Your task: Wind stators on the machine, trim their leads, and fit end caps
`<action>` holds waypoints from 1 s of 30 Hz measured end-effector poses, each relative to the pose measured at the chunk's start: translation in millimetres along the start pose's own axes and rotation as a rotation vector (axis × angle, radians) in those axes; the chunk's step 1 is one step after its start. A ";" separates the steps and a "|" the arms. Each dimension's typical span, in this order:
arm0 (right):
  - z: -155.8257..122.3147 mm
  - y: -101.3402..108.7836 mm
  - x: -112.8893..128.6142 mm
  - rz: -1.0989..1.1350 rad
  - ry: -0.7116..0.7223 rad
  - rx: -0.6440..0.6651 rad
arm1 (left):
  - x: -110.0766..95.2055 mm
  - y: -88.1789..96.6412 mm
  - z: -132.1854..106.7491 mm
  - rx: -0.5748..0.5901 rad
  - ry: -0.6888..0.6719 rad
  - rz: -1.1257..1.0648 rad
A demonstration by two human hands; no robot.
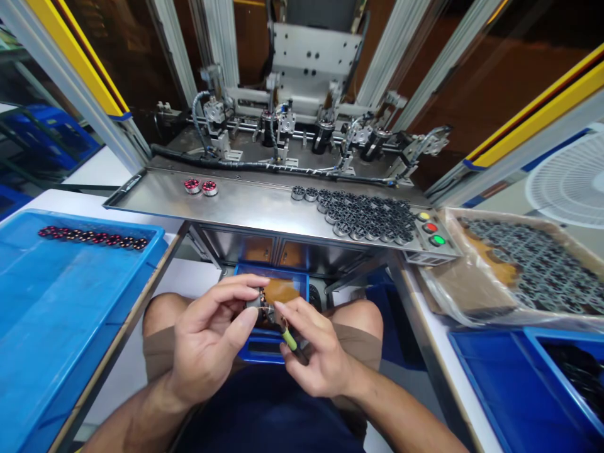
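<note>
Steel table [245, 204] fronting winding machine [311, 63] | left hand [207, 336] grip pinches small wound coil [261, 307] over lap [264, 409], near centre | right hand [317, 352] grip clenched on green-handled tool [290, 343] at its wire | risk: slipped tip likely nicks wire, coil drops off lap | room: blue tray [70, 283] edge left, table lip far, tight.

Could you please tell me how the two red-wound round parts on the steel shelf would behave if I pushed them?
The red-wound parts lie flat on the smooth steel shelf, so they would probably slide rather than roll. They look small and compact, likely stiff. Their exposed fine windings may scratch easily.
</note>
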State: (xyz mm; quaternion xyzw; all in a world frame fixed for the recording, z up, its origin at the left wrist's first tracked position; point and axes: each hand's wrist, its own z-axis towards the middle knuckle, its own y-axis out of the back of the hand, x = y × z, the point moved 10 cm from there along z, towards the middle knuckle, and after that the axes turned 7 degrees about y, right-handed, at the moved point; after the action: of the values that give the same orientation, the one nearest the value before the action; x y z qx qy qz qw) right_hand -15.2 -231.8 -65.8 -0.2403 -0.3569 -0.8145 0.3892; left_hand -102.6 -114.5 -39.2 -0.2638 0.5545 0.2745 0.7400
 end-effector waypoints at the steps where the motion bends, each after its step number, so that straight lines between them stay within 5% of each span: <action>1: -1.2 0.1 0.4 -0.006 0.011 -0.003 | 0.8 -0.1 -0.4 0.004 0.005 0.001; 24: -1.3 1.1 6.4 -0.039 -0.006 -0.022 | -3.5 -4.4 -8.6 0.084 -0.083 0.060; 30: -10.7 13.5 -15.1 -0.062 -0.250 -0.040 | -10.1 -3.6 -7.6 0.122 -0.182 0.186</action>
State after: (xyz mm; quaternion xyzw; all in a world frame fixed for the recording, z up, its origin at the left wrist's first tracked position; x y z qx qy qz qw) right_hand 3.2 -239.0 -77.3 -0.3366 -0.3936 -0.7967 0.3115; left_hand -107.6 -123.6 -31.0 -0.1399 0.5226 0.3307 0.7733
